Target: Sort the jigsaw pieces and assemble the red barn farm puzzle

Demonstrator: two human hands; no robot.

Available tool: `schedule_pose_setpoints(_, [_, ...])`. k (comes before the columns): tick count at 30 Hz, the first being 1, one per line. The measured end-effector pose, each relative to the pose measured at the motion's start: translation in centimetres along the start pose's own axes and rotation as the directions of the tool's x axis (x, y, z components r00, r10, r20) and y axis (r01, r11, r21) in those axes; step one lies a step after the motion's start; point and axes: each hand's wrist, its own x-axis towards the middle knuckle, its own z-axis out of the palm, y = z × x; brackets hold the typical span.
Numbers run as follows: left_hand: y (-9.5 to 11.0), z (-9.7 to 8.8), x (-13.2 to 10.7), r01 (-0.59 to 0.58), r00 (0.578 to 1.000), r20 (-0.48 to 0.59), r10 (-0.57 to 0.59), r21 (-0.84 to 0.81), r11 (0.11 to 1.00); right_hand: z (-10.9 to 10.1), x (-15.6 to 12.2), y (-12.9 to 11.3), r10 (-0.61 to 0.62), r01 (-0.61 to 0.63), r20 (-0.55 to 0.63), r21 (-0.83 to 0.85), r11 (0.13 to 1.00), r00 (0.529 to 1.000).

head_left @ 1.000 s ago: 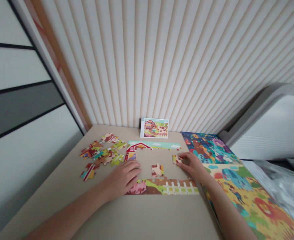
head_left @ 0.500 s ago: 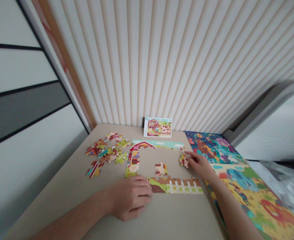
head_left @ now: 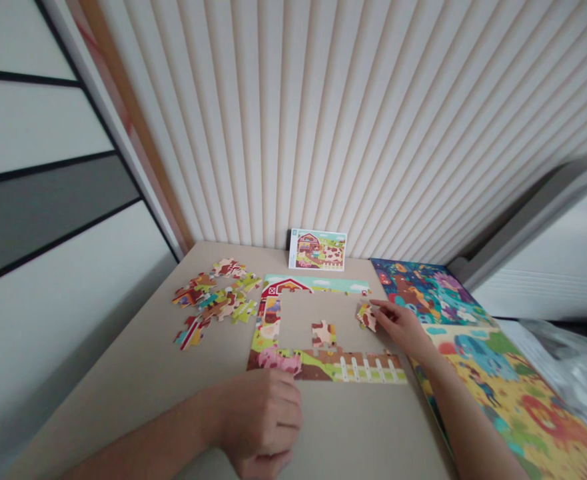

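My right hand (head_left: pixel 396 325) pinches a puzzle piece (head_left: pixel 366 316) with brown and cream patches at the right side of a partly joined jigsaw frame (head_left: pixel 323 370). The frame shows a red barn, a pink pig along the bottom and a white fence. Inside it a loose brown-and-cream puzzle piece (head_left: pixel 323 333) lies near the bottom row. My left hand (head_left: pixel 263 421) rests just in front of the frame's lower left, its fingers curled into a loose fist; nothing shows in it.
A pile of loose puzzle pieces (head_left: pixel 216 300) lies to the left. Behind the frame a small picture card (head_left: pixel 318 250) stands upright near the pleated blind (head_left: pixel 318 133). Two colourful pictures, a dark one (head_left: pixel 423 290) and a yellow one (head_left: pixel 503 387), lie along the right side.
My left hand has drawn back toward me and curled more, uncovering the pig on the bottom row. The puzzle piece in my right hand has turned slightly.
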Motion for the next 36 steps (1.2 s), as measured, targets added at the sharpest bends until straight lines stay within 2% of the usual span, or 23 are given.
schedule_pose_setpoints(4, [-0.2,-0.2,-0.2,0.031,0.999,-0.021,-0.029,0.101,0.994,-0.6,-0.1,0.5,-0.028,0.026,0.073,0.034,0.999,0.997])
schedule_pose_setpoints(8, [-0.4,-0.1,-0.5,0.068,0.997,-0.036,-0.064,0.125,0.99,-2.1,-0.6,0.3,-0.068,0.063,0.157,0.039,0.997,0.985])
schedule_pose_setpoints(13, [-0.6,0.0,-0.7,0.093,0.996,-0.027,-0.09,0.105,0.99,-3.8,-1.3,-0.2,-0.009,0.01,0.256,-0.003,1.0,0.967])
schedule_pose_setpoints(21, [-0.7,0.0,-0.8,0.11,0.994,-0.013,-0.11,0.074,0.991,-4.4,-1.8,1.4,0.089,-0.059,0.343,-0.097,0.994,0.935])
schedule_pose_setpoints(26, [-0.8,0.0,-0.8,0.125,0.992,-0.008,-0.125,0.072,0.99,-4.5,-1.9,0.9,0.073,-0.058,0.311,-0.058,0.997,0.947])
schedule_pose_setpoints(30, [-0.8,0.0,-0.8,0.14,0.99,-0.011,-0.14,0.069,0.988,-4.3,-1.9,-0.3,-0.004,0.005,0.271,-0.003,1.0,0.963])
schedule_pose_setpoints(33, [-0.8,0.0,-0.8,0.141,0.99,-0.015,-0.14,0.07,0.988,-3.7,-1.8,-1.0,-0.048,0.034,0.264,0.056,0.998,0.963])
schedule_pose_setpoints(36, [-0.8,0.0,-0.7,0.133,0.991,-0.019,-0.132,0.063,0.989,-2.6,-1.5,-1.4,-0.059,0.05,0.211,0.045,0.998,0.976])
